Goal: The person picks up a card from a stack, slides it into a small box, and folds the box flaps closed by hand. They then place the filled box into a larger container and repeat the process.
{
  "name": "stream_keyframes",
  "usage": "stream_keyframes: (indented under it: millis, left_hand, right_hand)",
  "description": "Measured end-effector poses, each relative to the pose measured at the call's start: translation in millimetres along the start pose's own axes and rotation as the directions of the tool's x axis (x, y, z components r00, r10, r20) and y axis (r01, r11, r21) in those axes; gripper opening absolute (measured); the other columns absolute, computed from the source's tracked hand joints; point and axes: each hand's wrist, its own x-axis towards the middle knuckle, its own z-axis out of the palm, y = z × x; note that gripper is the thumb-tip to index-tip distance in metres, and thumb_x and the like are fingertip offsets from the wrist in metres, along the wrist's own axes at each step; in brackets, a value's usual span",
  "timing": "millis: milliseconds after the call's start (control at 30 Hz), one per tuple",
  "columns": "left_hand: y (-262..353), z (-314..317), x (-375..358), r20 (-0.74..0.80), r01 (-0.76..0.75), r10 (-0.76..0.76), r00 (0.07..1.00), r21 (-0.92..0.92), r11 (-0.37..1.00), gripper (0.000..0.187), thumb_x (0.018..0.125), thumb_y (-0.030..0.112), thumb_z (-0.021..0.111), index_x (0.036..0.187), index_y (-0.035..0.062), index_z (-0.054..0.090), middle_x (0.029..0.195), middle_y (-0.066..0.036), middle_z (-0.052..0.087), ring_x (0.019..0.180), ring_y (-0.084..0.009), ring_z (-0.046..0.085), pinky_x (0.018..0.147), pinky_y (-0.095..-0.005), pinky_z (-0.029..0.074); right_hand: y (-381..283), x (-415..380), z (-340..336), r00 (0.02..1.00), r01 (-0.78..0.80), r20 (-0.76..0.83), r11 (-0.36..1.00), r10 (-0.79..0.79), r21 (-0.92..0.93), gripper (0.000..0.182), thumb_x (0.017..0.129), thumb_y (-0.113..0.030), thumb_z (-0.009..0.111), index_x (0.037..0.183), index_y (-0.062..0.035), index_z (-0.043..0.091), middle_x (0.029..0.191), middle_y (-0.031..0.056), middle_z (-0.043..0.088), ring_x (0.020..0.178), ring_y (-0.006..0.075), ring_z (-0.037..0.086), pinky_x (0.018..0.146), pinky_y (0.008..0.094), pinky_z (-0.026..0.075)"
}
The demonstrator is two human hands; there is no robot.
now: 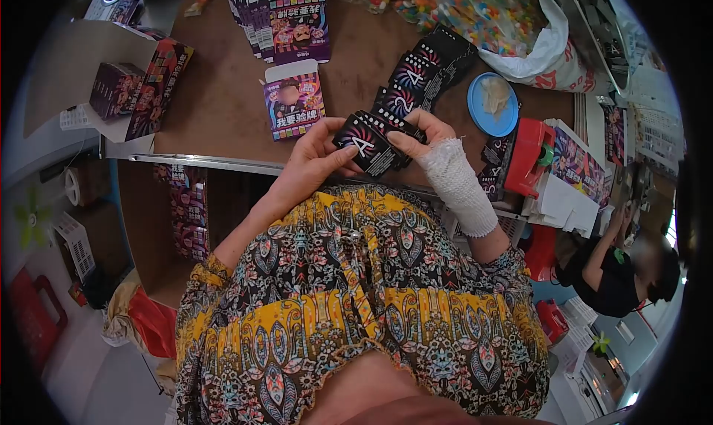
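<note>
Between both hands, near the table's front edge, is a small fanned set of black cards (pixel 364 144) with white print and a pink-purple swirl. My left hand (pixel 318 158) grips the set's left side, thumb on top. My right hand (pixel 431 139), its wrist wrapped in white gauze, pinches the right side. Just beyond the hands, overlapping stacks of similar black cards (pixel 420 72) run toward the back right. A purple printed box (pixel 293 106) with its white flap raised lies left of the cards, close to my left hand.
Flattened purple boxes (pixel 297 28) lie at the back. A blue lid (pixel 492 104) holds a pale lump, beside a red tape dispenser (pixel 529 158). Bags of colourful candy (pixel 483 9) are at the back right. An open carton (pixel 122 83) stands left. A co-worker (pixel 609 273) sits far right.
</note>
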Motion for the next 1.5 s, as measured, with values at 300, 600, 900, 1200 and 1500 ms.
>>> stream_keyframes:
  millis: [300, 600, 900, 1200, 1500]
  left_hand:
    - [-9.1, -14.5, -5.8, 0.028, 0.035, -0.037, 0.999, 0.062, 0.997, 0.018, 0.101, 0.01, 0.063, 0.116, 0.0029, 0.057, 0.096, -0.003, 0.069, 0.081, -0.0098, 0.07, 0.072, -0.0216, 0.057]
    - [-9.0, -14.2, -6.9, 0.058, 0.011, -0.014, 0.998, 0.062, 0.998, 0.017, 0.101, 0.01, 0.064, 0.114, 0.0031, 0.055, 0.099, -0.004, 0.069, 0.084, -0.0094, 0.07, 0.072, -0.0216, 0.057]
    - [-9.9, -10.9, -4.9, 0.063, 0.001, -0.002, 0.998, 0.007, 1.0, 0.021, 0.099, 0.01, 0.066, 0.116, 0.0035, 0.056, 0.099, -0.005, 0.071, 0.082, -0.0104, 0.071, 0.072, -0.0225, 0.059]
    - [-8.1, -10.4, -5.9, 0.107, -0.006, 0.003, 0.994, 0.035, 0.999, 0.023, 0.101, 0.011, 0.063, 0.121, -0.0006, 0.06, 0.099, -0.003, 0.069, 0.085, -0.0075, 0.068, 0.075, -0.0216, 0.057]
    - [-8.1, -9.3, -9.9, 0.045, 0.017, -0.021, 0.999, 0.09, 0.996, 0.019, 0.102, 0.011, 0.062, 0.117, 0.0, 0.062, 0.099, -0.001, 0.069, 0.085, -0.0063, 0.066, 0.077, -0.0219, 0.056]
  right_hand:
    - [-2.5, 3.6, -28.7, 0.984, -0.006, -0.175, 0.998, 0.018, 0.069, 0.02, 0.099, -0.019, 0.067, 0.108, -0.0017, 0.066, 0.095, -0.0034, 0.067, 0.089, 0.0029, 0.058, 0.082, 0.0192, 0.046]
    - [-4.6, 12.9, -34.6, 0.959, -0.041, -0.283, 0.979, -0.018, -0.2, 0.023, 0.097, -0.024, 0.071, 0.1, -0.002, 0.065, 0.089, -0.0036, 0.063, 0.083, 0.0047, 0.055, 0.078, 0.023, 0.046]
    - [9.6, 16.2, -18.1, 0.953, 0.09, -0.288, 0.995, -0.096, -0.036, 0.022, 0.093, -0.016, 0.075, 0.105, -0.0026, 0.061, 0.093, -0.0027, 0.063, 0.086, 0.0051, 0.056, 0.079, 0.023, 0.047]
    - [8.4, 5.9, 0.0, 1.0, -0.022, 0.023, 0.951, 0.016, 0.308, 0.019, 0.096, -0.009, 0.07, 0.111, -0.0021, 0.061, 0.102, -0.0005, 0.067, 0.094, 0.0055, 0.06, 0.085, 0.0228, 0.049]
    - [11.6, 22.2, -26.1, 0.863, 0.236, -0.336, 0.889, -0.378, -0.392, 0.024, 0.095, -0.019, 0.07, 0.112, -0.0008, 0.066, 0.102, 0.006, 0.069, 0.089, 0.0181, 0.065, 0.084, 0.0295, 0.051]
